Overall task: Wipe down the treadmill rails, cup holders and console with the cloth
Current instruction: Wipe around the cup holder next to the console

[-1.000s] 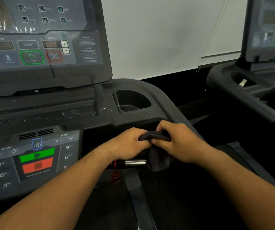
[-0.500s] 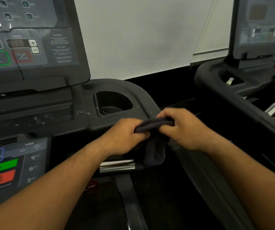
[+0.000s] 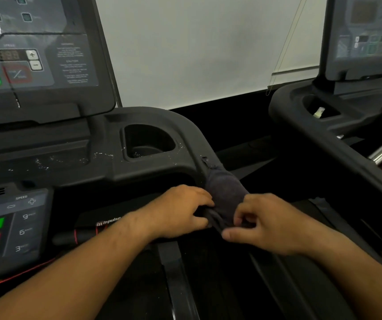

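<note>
Console upper left; second treadmill at right edge. Rail curves through centre, cup holder left of it. Left hand fingers pinch left edge of cloth; right hand fingers curled, gripping its lower right. Cloth dark, draped over rail, centre frame. Droplets left of cup holder.

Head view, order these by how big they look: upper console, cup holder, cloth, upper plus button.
Largest: upper console, though the frame cuts it off.
Next: cup holder and cloth look alike; the cloth is partly hidden, so these are unranked.
Smallest: upper plus button.
</note>
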Tool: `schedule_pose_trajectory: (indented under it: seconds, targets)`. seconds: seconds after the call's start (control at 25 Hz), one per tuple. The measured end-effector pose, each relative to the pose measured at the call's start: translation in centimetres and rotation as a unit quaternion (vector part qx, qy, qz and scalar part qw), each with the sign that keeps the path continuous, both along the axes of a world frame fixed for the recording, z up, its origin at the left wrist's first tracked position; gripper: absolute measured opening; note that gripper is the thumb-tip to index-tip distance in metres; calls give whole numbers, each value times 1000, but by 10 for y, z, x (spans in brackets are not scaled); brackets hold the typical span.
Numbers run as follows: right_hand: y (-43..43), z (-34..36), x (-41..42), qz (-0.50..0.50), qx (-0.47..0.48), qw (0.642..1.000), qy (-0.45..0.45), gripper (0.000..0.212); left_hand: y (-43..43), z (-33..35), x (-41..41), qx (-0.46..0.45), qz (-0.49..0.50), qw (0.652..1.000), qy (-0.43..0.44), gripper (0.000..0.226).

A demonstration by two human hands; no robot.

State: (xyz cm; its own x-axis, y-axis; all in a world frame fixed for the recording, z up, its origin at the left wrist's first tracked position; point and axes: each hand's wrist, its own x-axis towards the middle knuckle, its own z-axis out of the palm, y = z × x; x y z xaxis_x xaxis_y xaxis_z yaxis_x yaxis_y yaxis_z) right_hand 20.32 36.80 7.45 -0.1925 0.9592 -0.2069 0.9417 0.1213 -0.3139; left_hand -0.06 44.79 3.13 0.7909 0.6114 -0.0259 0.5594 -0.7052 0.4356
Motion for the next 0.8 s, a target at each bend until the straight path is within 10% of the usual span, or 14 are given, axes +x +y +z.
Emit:
schedule_pose_trajectory:
  seconds: [0.12, 0.24, 0.8]
  targets:
    - [10, -11, -20, -91, 93, 990, -57, 74, 18, 12, -19, -34, 35, 999, -7, 41]
    - [19, -43, -54, -135, -22, 983, -120, 110, 39, 13, -38, 38, 153, 987, 4, 36]
    - [135, -54, -68, -171, 28, 981, -85, 72, 65, -9, -56, 211, 268, 929, 148, 32]
